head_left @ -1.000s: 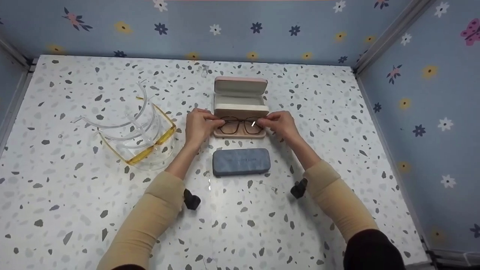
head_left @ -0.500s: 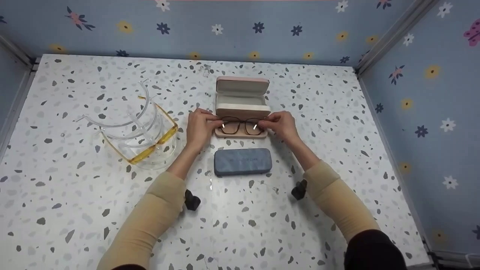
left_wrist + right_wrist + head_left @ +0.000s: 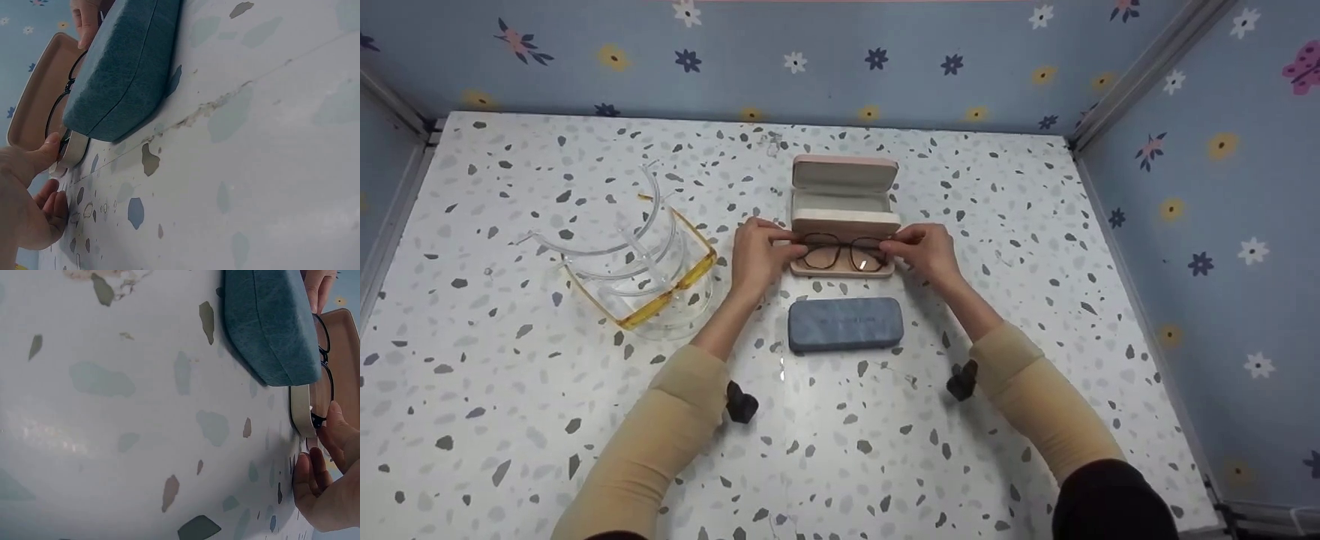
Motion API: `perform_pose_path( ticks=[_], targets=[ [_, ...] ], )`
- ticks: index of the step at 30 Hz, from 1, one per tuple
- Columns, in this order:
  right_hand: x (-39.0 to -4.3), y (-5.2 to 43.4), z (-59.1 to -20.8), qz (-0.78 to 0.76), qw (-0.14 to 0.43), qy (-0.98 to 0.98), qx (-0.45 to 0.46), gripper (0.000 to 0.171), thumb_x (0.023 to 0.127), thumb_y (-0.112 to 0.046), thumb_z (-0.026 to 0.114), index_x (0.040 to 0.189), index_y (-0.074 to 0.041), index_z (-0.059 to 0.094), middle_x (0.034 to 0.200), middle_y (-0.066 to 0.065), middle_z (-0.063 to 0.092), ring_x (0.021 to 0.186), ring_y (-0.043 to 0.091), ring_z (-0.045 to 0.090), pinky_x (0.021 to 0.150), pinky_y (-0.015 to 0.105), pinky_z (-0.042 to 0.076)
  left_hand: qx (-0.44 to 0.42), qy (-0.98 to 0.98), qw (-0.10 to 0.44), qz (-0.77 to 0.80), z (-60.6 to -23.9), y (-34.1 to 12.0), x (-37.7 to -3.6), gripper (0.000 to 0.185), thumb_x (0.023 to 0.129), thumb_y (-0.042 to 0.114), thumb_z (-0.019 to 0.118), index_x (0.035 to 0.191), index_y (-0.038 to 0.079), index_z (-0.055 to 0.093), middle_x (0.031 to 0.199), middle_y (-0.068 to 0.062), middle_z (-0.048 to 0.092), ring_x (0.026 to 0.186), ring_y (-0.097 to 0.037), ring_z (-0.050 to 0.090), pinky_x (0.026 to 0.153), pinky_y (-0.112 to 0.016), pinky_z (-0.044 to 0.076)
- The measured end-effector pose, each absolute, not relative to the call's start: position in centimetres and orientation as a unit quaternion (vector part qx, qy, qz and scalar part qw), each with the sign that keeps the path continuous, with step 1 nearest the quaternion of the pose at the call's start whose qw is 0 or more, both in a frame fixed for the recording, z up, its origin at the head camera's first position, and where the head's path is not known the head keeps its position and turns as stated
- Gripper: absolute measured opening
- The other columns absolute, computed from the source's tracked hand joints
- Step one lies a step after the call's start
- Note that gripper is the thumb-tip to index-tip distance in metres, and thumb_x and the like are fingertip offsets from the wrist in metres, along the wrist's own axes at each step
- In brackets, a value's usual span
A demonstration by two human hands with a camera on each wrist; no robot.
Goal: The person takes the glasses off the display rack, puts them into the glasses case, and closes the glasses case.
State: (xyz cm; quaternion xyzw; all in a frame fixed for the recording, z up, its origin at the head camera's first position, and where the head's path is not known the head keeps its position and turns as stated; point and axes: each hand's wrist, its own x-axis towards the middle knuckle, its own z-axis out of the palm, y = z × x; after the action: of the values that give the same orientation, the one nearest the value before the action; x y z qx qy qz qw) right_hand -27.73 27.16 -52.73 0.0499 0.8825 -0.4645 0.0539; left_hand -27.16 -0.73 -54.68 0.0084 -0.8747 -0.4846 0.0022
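The speckled terrazzo table [image 3: 510,420] lay under everything, smooth and white with grey flecks. On my left sat the pile of clear curved visors [image 3: 622,255], one with a yellow rim, glossy plastic. Straight ahead stood the open pink case [image 3: 844,196], a hard shell with a pale matte lining, lid tipped back. In its lower tray lay the dark-framed glasses [image 3: 844,253] with thin round rims and brownish lenses (they looked tortoiseshell from the head view). Just nearer me lay the closed grey-blue case [image 3: 845,324], oblong with rounded corners and a felt-like skin. My left hand [image 3: 757,251] pinched the left end of the glasses between thumb and fingers; my right hand [image 3: 927,250] pinched the right end likewise, both over the tray.
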Motion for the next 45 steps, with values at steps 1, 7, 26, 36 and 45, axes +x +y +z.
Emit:
perform_pose_path(
  ticks=[1, 7, 26, 36, 45],
  targets=[
    [-27.7, 27.3, -52.7, -0.465, 0.057, 0.882, 0.051, 0.025, 0.086, -0.027, 0.086, 0.094, -0.005, 0.079, 0.077, -0.01, 0.068, 0.061, 0.006, 0.057, 0.051, 0.02, 0.047, 0.014, -0.874, 0.002, -0.485, -54.6, -0.8, -27.1, 0.029, 0.083, 0.022, 0.087, 0.104, 0.003, 0.081, 0.116, -0.019, 0.067, 0.114, -0.034, 0.059, 0.105, -0.045, 0.044],
    [-27.7, 28.1, -52.0, -0.466, 0.092, 0.877, 0.07, 0.037, 0.087, -0.04, 0.082, 0.102, -0.007, 0.077, 0.078, -0.004, 0.066, 0.066, 0.015, 0.06, 0.059, 0.027, 0.052, 0.038, -0.861, 0.0, -0.507, -54.1, -1.5, -27.0, 0.043, 0.084, 0.041, 0.085, 0.103, 0.003, 0.079, 0.12, -0.018, 0.066, 0.114, -0.033, 0.06, 0.099, -0.046, 0.05],
    [-29.0, 27.3, -50.3, -0.46, 0.227, 0.851, 0.113, 0.077, 0.093, -0.077, 0.049, 0.114, -0.004, 0.067, 0.092, 0.005, 0.06, 0.08, 0.015, 0.062, 0.079, 0.034, 0.061, 0.042, -0.88, -0.145, -0.45, -52.5, -1.5, -28.7, 0.087, 0.094, 0.081, 0.038, 0.101, 0.002, 0.074, 0.114, -0.02, 0.067, 0.09, -0.027, 0.057, 0.074, -0.035, 0.043],
    [-29.7, 27.1, -50.1, -0.466, 0.244, 0.843, 0.113, 0.073, 0.094, -0.073, 0.053, 0.116, -0.005, 0.064, 0.094, 0.007, 0.059, 0.077, 0.016, 0.061, 0.078, 0.034, 0.058, 0.059, -0.841, -0.23, -0.486, -51.4, -1.5, -29.8, 0.097, 0.09, 0.083, 0.045, 0.139, 0.001, 0.061, 0.133, -0.022, 0.063, 0.093, -0.026, 0.06, 0.078, -0.031, 0.048],
    [-29.7, 27.4, -50.3, -0.482, 0.26, 0.831, 0.096, 0.082, 0.095, -0.066, 0.059, 0.145, -0.002, 0.055, 0.13, 0.013, 0.061, 0.109, 0.021, 0.064, 0.1, 0.041, 0.059, 0.045, -0.82, -0.23, -0.523, -51.9, -1.8, -29.4, 0.086, 0.091, 0.077, 0.052, 0.136, 0.004, 0.065, 0.148, -0.02, 0.056, 0.118, -0.031, 0.06, 0.103, -0.043, 0.05]
  ],
)
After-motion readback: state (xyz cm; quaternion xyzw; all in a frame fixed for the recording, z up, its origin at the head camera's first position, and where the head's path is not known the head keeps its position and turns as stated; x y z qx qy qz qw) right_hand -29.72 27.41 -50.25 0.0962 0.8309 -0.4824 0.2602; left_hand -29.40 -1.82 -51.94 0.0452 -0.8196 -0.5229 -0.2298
